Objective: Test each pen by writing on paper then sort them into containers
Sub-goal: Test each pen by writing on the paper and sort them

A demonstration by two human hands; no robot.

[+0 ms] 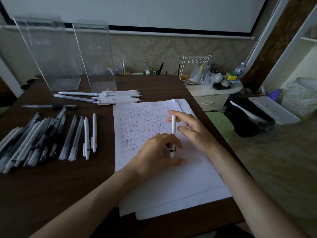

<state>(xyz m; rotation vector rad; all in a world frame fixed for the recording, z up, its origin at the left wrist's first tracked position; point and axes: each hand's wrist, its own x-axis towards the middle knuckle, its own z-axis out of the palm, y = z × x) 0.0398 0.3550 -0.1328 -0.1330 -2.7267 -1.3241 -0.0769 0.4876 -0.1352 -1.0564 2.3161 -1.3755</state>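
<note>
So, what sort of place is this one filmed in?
Probably a room in a home: patterned wallpaper, a small cabinet cluttered with a teapot, and a dark table serving as desk.

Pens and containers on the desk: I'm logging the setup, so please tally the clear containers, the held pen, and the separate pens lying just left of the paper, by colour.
Clear containers: 2
White pen in the left hand: 1
White pens left of the paper: 2
Frosted grey pens beside them: 2
Total: 7
</note>
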